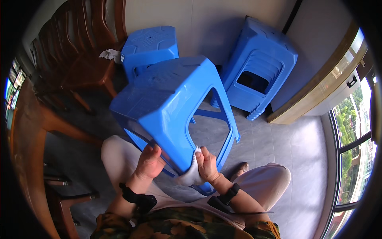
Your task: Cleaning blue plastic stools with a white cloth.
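Note:
A blue plastic stool (176, 119) is tilted in front of me, between my knees. My left hand (150, 161) grips the edge of one of its legs, thumb on the outside and the other fingers partly hidden. In my right hand (206, 163) is a white cloth (191, 174), bunched and wrapped around the lower part of a near leg. The fingers press the cloth to the leg's edge beside the large side opening.
Behind stand another blue stool (149, 44) and a stack of nested blue stools (262, 65). Wooden chairs (83, 68) line the left, a crumpled white tissue or cloth (110, 54) on one seat. A wooden table (32, 128) is at far left; windows (352, 134) are at right.

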Demonstrator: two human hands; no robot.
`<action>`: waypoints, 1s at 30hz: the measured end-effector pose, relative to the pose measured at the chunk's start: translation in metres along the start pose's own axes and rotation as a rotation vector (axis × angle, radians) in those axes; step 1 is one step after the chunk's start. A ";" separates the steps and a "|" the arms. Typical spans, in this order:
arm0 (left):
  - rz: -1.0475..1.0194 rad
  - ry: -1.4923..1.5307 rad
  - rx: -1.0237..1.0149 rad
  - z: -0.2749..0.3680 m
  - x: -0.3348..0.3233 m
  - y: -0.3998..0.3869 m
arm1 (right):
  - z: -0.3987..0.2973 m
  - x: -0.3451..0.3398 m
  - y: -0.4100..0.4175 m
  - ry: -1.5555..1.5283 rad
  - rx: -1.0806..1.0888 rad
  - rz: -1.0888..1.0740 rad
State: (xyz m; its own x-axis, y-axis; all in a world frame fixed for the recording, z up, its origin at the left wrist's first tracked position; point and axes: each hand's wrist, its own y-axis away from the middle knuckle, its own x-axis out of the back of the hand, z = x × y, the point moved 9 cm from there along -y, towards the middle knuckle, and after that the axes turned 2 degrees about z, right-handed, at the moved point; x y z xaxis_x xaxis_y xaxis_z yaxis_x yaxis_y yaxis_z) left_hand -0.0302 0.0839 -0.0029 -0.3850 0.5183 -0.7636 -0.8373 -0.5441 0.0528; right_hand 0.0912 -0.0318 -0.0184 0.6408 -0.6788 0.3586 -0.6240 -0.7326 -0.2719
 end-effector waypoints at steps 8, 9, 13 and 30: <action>-0.006 0.047 0.019 0.000 0.007 -0.006 | 0.051 0.015 0.020 -0.028 -0.210 -0.049; -0.010 0.048 0.023 -0.001 0.005 -0.008 | 0.059 0.025 0.013 -0.092 -0.320 0.035; 0.012 0.036 0.004 0.001 0.008 -0.004 | 0.014 0.060 -0.065 -0.726 -0.361 0.296; -0.046 0.028 0.040 -0.009 0.011 0.002 | -0.078 0.041 -0.136 0.251 0.539 0.213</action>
State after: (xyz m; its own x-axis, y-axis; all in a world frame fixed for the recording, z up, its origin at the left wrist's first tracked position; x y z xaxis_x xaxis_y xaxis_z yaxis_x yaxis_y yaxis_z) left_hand -0.0331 0.0826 -0.0172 -0.3351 0.5231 -0.7836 -0.8688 -0.4934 0.0422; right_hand 0.1676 0.0434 0.1025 0.3621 -0.8279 0.4282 -0.3713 -0.5495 -0.7484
